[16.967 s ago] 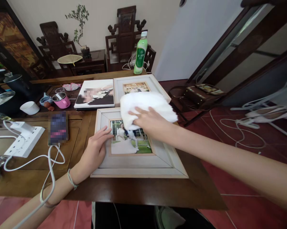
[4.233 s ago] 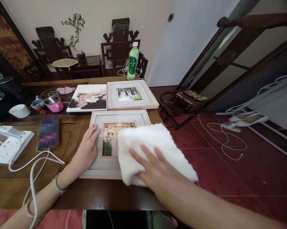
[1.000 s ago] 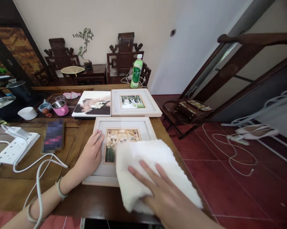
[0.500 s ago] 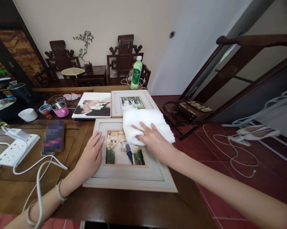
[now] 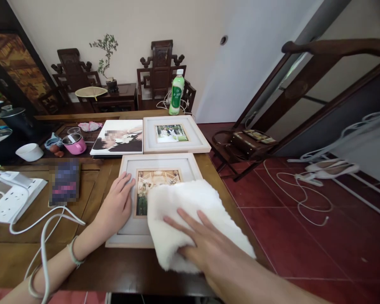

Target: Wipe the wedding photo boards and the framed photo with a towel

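Note:
A light wooden picture frame [image 5: 160, 158] lies flat near the table's front edge, a wedding photo [image 5: 142, 202] at its centre. My left hand [image 5: 117, 202] rests on the frame's left border, its fingers stretched out and lying flat. With spread fingers, my right hand [image 5: 205, 240] presses and holds a folded white fluffy cloth [image 5: 190, 198]. The cloth hides the frame's lower right part and much of the photo. Just behind are a second framed photo [image 5: 172, 133] and a white-edged photo panel [image 5: 120, 137], which touch or nearly touch.
A green bottle [image 5: 176, 95] stands at the table's back edge. Leftward are a pink cup [image 5: 74, 144], a white bowl [image 5: 30, 152], a blurred dark object [image 5: 65, 181] and a power strip [image 5: 12, 200] with loose cables. A wooden chair [image 5: 249, 143] holding a brown bag stands right.
My right hand has drawn the cloth toward me, from the frame's upper right to its lower right. The far frame now shows whole. My left hand has stayed on the border.

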A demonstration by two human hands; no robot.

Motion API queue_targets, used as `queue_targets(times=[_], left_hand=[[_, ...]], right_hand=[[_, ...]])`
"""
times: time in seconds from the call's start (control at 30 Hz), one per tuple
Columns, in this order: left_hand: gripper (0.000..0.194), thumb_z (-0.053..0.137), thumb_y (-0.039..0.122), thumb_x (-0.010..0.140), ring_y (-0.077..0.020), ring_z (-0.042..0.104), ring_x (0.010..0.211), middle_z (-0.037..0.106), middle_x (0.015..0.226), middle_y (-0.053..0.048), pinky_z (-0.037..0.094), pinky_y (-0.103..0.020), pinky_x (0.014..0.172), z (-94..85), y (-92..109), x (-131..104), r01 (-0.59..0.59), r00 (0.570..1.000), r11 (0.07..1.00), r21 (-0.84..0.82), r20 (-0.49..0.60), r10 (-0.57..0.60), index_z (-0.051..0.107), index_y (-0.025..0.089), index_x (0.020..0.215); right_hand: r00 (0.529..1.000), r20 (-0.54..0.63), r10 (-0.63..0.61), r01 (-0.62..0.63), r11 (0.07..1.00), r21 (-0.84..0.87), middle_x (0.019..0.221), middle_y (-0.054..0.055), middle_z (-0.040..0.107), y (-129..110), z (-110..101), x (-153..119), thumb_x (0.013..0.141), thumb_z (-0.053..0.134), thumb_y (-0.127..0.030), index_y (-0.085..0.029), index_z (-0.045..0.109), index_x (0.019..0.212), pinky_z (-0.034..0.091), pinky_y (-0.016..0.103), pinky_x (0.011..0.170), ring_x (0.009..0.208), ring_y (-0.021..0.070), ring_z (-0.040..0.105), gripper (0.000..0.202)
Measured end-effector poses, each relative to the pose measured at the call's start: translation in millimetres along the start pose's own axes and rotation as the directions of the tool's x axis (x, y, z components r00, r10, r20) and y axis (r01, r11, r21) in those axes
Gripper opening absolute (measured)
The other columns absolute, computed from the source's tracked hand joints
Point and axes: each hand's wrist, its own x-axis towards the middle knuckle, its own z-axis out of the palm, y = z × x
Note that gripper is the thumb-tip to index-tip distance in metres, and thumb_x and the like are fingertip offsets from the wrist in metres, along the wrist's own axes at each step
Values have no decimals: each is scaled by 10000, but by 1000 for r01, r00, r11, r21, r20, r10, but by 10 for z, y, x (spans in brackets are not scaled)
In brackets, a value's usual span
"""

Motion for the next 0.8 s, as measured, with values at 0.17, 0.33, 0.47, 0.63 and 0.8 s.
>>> queue_targets(times=[0.17, 0.33, 0.47, 0.63, 0.8], left_hand=[[334, 402, 95, 881, -326, 429, 1297, 565, 1247, -182, 411, -563, 1085, -50, 39, 99, 13, 999, 999, 47, 47, -15, 585, 100, 1160], [350, 372, 66, 882, -320, 369, 1351, 504, 1309, -203, 347, -560, 1129, -47, 30, 93, 17, 997, 1000, 14, 69, -18, 558, 80, 1178], [494, 315, 8, 863, -304, 296, 1424, 437, 1421, -206, 290, -570, 1160, -23, -4, 44, 24, 998, 998, -57, 60, -21, 490, 82, 1318], [583, 297, -4, 857, -270, 222, 1475, 373, 1513, -169, 234, -551, 1190, -28, -28, 18, 57, 994, 989, -136, 103, -43, 436, 130, 1408], [583, 304, 29, 882, -259, 186, 1488, 341, 1547, -151, 218, -532, 1200, -26, -62, 3, 39, 992, 990, -134, 120, -23, 398, 146, 1445]], right_hand=[[994, -57, 92, -103, 964, -245, 1524, 118, 371, 402, -342, 400, 730, 411, 104, -166, 715, 1055, 261, 695, 1084, 1409, 398, 266, 521], [978, -187, 93, -162, 902, -400, 1535, 151, 345, 856, -465, 699, 628, 420, 163, -131, 675, 1121, 279, 706, 1067, 1410, 426, 250, 629], [983, -170, 69, -140, 882, -449, 1512, 163, 388, 876, -420, 723, 701, 460, 145, -148, 686, 1107, 301, 716, 1043, 1382, 438, 318, 550], [989, -142, 39, -94, 908, -408, 1454, 131, 486, 510, -175, 376, 786, 559, 42, -203, 734, 970, 376, 716, 989, 1312, 445, 431, 352], [978, -181, -98, 54, 970, -236, 1377, 41, 581, 107, 45, -91, 852, 608, -168, -274, 725, 812, 508, 600, 918, 1200, 383, 566, 163]])
